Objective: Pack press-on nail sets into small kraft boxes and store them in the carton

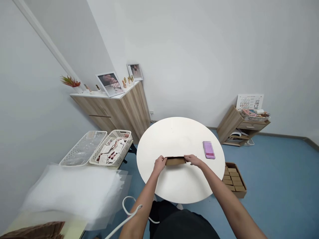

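A small brown cardboard box (175, 161) is held level over the middle of the round white table (179, 189). Its left end is gripped by my left hand (160, 163), fingers closed on the edge. At the right end my right hand (193, 159) pinches the corner. A dark line runs along the box's far top edge; whether the box is closed cannot be made out. On the table's right side lies a purple item (208, 150), partly blurred.
White baskets (120, 135) with packets and clear bags stand left, beside stacked translucent sheets (72, 189). A carton of small brown boxes (234, 179) is on the floor at right. Behind are a wooden cabinet (134, 109) and a small shelf unit (228, 126).
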### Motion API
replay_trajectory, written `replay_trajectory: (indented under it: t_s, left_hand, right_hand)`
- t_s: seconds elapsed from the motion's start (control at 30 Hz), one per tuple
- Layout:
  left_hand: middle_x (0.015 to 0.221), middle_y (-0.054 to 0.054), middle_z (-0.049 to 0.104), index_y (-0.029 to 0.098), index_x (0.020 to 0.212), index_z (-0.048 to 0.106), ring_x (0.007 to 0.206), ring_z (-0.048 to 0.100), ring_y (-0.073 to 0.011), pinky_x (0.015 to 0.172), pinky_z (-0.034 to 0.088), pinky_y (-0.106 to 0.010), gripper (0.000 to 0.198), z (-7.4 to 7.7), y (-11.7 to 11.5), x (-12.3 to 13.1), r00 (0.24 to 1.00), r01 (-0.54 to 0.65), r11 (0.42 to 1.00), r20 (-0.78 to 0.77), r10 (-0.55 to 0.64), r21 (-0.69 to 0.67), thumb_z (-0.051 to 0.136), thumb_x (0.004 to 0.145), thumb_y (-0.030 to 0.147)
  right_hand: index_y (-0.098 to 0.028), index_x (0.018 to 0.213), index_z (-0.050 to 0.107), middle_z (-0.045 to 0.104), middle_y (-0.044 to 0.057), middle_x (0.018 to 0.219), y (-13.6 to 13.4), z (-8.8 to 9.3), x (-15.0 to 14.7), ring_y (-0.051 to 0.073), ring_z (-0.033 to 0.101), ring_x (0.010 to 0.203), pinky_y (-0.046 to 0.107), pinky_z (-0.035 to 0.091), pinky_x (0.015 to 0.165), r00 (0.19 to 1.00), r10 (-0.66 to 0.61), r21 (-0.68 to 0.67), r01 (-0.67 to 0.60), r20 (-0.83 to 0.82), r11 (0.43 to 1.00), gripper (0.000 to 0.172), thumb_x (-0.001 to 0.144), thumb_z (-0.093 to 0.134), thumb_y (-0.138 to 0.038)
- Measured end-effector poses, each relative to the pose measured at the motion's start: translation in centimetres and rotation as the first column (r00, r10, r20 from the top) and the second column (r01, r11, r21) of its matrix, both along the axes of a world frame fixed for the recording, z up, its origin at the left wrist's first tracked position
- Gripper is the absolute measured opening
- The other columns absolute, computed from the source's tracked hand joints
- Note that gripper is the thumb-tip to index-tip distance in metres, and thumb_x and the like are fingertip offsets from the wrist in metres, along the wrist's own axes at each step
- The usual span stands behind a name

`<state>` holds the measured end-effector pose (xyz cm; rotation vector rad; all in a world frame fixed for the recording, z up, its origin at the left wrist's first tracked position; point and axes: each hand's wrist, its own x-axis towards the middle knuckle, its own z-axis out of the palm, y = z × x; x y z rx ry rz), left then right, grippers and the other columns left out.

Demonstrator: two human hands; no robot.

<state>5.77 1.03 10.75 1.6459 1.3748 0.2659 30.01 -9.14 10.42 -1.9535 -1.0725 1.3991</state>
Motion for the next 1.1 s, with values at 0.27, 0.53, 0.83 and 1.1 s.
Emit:
replay_trajectory:
  t_s: [0.27,0.53,0.83,1.1]
  left_hand:
    - [0.093,-0.010,0.072,0.016,0.080,0.058,0.068,0.070,-0.0146,0.061,0.056,-0.022,0.029,-0.3,2.4,1.3,0.990,-0.079,0.976,0.103,0.101,-0.202,0.060,0.087,0.044]
    - [0.090,-0.008,0.072,0.012,0.080,0.066,0.073,0.071,-0.0153,0.068,0.060,-0.024,0.020,-0.6,2.6,1.3,0.968,-0.125,0.966,0.188,0.169,-0.225,0.066,0.083,0.032]
    - [0.091,-0.008,0.073,0.012,0.087,0.068,0.074,0.071,-0.0147,0.068,0.058,-0.024,0.014,-0.8,3.1,1.4,0.977,-0.101,0.976,0.167,0.134,-0.192,0.066,0.081,0.024]
    - [0.109,-0.007,0.072,0.023,0.122,0.063,0.105,0.066,-0.0222,0.097,0.048,-0.037,0.042,-1.6,0.5,1.5,0.977,0.211,0.938,-0.083,-0.195,0.277,0.057,0.083,0.011]
  right_hand:
    - [-0.023,0.119,0.066,0.066,0.010,0.121,1.8,1.3,2.1,0.020,0.062,0.108,0.032,0.051,0.082,0.993,-0.033,-0.086,0.023,-0.115,0.996,0.034,0.090,0.056,-0.038]
    - [-0.024,0.118,0.067,0.068,0.009,0.117,2.6,0.8,2.8,0.019,0.063,0.104,0.036,0.049,0.088,0.993,0.005,-0.081,-0.015,-0.115,0.997,0.033,0.090,0.055,-0.038]
    - [-0.025,0.122,0.064,0.067,0.007,0.120,2.8,1.2,3.0,0.019,0.064,0.103,0.032,0.050,0.084,0.996,-0.017,-0.103,0.007,-0.088,0.995,0.040,0.083,0.063,-0.033]
    - [-0.026,0.133,0.058,0.064,0.005,0.130,1.4,-1.3,0.6,0.020,0.056,0.121,0.032,0.041,0.103,0.946,0.069,0.141,-0.119,0.317,0.983,0.052,0.083,0.050,-0.011]
